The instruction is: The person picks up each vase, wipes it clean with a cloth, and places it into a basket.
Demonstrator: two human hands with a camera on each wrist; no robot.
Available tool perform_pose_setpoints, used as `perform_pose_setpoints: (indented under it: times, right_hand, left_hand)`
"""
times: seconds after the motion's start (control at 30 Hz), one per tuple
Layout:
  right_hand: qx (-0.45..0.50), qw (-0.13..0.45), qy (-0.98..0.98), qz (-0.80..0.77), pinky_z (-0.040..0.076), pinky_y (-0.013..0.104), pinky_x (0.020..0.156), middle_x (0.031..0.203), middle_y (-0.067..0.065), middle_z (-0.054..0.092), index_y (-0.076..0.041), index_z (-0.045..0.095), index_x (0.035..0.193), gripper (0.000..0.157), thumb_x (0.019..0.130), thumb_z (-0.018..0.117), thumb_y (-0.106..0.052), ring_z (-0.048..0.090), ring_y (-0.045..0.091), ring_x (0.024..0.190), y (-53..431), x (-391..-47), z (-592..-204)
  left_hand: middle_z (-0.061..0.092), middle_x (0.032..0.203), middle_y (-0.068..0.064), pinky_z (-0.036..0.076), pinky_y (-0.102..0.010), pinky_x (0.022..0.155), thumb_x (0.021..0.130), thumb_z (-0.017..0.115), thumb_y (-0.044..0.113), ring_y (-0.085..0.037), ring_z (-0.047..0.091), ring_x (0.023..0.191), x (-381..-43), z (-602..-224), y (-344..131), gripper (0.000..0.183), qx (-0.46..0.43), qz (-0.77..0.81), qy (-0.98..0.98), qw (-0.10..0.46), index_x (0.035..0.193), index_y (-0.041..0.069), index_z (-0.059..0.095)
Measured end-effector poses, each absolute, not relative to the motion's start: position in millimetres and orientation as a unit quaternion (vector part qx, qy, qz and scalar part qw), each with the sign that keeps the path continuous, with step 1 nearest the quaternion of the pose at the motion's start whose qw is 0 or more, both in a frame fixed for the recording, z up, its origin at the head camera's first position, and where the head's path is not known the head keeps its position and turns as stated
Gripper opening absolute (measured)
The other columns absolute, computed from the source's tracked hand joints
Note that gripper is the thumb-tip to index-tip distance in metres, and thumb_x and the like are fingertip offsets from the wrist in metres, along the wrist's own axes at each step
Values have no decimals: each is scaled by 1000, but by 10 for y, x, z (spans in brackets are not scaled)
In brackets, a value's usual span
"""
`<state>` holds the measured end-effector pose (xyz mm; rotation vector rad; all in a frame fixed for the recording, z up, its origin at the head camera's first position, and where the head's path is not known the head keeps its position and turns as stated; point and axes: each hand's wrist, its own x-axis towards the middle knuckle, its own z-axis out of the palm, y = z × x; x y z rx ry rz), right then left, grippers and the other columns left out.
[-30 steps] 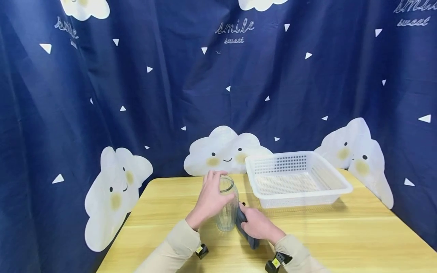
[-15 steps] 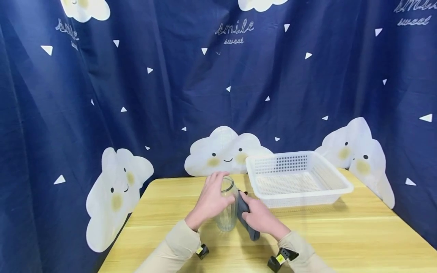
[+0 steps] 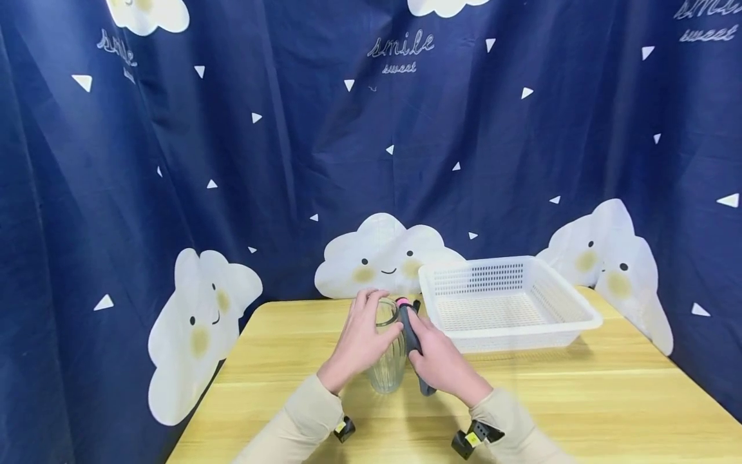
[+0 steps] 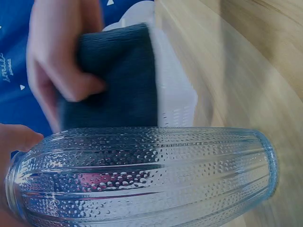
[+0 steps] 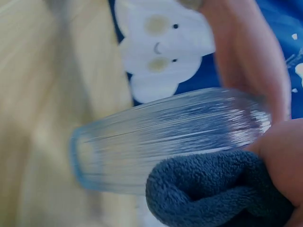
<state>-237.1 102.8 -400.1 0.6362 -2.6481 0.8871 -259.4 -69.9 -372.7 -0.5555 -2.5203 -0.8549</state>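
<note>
A clear ribbed glass vase (image 3: 387,370) stands over the wooden table, its dimpled wall filling the lower left wrist view. My left hand (image 3: 358,341) grips it around the upper end, thumb at the near side of the rim. Folded in my right hand (image 3: 440,361) is a dark grey towel (image 3: 410,334), held along the right side of the vase. Its thick terry fold (image 5: 199,189) overlaps the glass in the right wrist view. A small pink patch (image 3: 402,301) shows at the towel's top end. Some right fingers are hidden behind the towel.
A white perforated plastic basket (image 3: 516,334) sits at the back right of the wooden table (image 3: 556,406), just beyond my right hand. Behind the table hangs a dark blue curtain (image 3: 313,129) with clouds and triangles.
My right hand has slid the towel upward along the vase's right side, and the pink patch has come into sight near the rim. My left hand keeps its grip, almost unmoved.
</note>
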Motion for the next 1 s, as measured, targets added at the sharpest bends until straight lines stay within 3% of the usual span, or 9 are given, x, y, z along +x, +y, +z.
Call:
perform_pose_setpoints:
  times: [0.23,0.37,0.57,0.7,0.87,1.0]
  right_hand:
    - [229,25,-922,313,48,35,72,126,26,51,0,23,145,71,82,55,-8,58,22,92,1035,-2423,-4432]
    - [230,7,-920,316,48,35,76,129,27,48,3,26,143,69,80,53,-8,58,22,95,1054,-2466,-4554]
    - [208,24,-908,364,46,34,75,135,21,45,-8,20,147,76,80,54,-7,56,19,91,1090,-2465,-4444]
    - [201,72,-902,376,46,32,71,134,18,47,-13,22,147,77,79,56,-5,56,18,90,1103,-2432,-4232]
    - [209,159,-901,345,46,34,73,130,12,51,-14,27,146,78,76,60,-3,57,19,95,1091,-2388,-3934]
    - [225,174,-911,299,47,35,76,133,12,48,-12,28,146,77,77,59,-4,57,20,101,1065,-2371,-3807]
  left_hand:
    - [41,122,3,38,-38,91,82,62,43,-16,38,113,-2591,-3717,-700,54,-187,-323,-909,186,129,24,45]
    - [44,123,7,38,-39,91,79,64,46,-15,38,113,-2600,-3688,-701,55,-179,-315,-913,187,127,25,48]
    - [50,129,8,35,-43,96,77,68,43,-19,40,121,-2571,-3599,-695,55,-179,-297,-920,185,127,28,50]
    - [47,133,6,34,-44,99,78,66,36,-22,38,126,-2564,-3574,-679,55,-195,-298,-919,170,129,26,48]
    - [42,133,2,37,-42,96,72,66,37,-23,40,121,-2552,-3592,-657,63,-188,-286,-925,166,131,21,47]
    - [38,127,0,40,-39,89,70,66,39,-20,41,113,-2537,-3620,-651,67,-179,-291,-925,163,131,19,46]
